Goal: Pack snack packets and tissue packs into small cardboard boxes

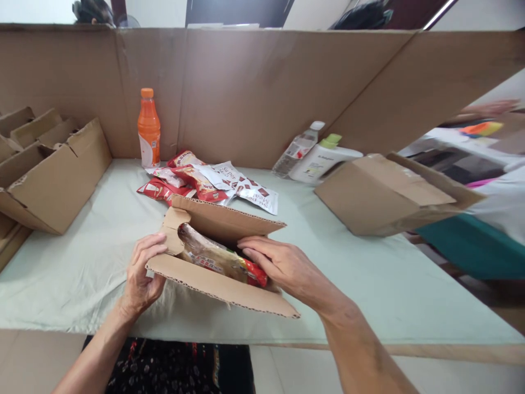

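An open cardboard box (223,287) is tilted in front of me at the table's near side, its long flaps standing up. Inside lies a clear plastic food packet (209,253) with red printing at its right end. My left hand (143,271) is closed on the box's left end, beside a small flap folded inward. My right hand (283,265) is closed over the right end, its fingers reaching inside the opening near the packet; its palm hides that end's flap. Just behind the box are red snack packets (205,185) and white pouches (256,194) in a pile.
An orange drink bottle (149,128) stands at the back left. A divided cardboard box (65,180) is at the left. Back right, a clear bottle (296,153) and a white bottle with green cap (314,164) lean beside another cardboard box (369,194). Cardboard panels (254,93) wall the back.
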The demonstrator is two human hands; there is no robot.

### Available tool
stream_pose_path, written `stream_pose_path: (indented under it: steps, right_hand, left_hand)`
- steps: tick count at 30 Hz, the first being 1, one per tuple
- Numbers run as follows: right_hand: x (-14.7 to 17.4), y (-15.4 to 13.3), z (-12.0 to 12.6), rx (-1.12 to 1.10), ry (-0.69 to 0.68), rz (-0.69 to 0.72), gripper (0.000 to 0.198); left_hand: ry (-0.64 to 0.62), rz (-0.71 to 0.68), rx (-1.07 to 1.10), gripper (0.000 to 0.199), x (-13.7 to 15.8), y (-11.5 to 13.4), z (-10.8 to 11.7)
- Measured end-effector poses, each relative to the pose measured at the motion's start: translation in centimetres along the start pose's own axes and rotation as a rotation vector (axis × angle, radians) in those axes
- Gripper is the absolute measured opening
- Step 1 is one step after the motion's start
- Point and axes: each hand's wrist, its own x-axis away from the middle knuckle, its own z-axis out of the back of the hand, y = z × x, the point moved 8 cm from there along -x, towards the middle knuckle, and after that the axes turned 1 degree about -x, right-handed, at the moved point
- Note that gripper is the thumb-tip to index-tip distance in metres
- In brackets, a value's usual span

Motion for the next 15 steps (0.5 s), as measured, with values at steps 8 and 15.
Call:
stream_pose_path:
  steps: [8, 15]
  right_hand:
    - [1.2, 1.2, -0.1, -0.127, 0.169, 0.027, 0.036]
    - [1.7, 1.5, -0.1, -0.196, 0.232, 0.051, 0.031]
  left_hand:
    - [-0.003, 0.002, 0.009, 0.029, 0.7, -0.4, -0.2]
    - [0.004, 0.003, 0.036, 0.036, 0.8, -0.6, -0.4]
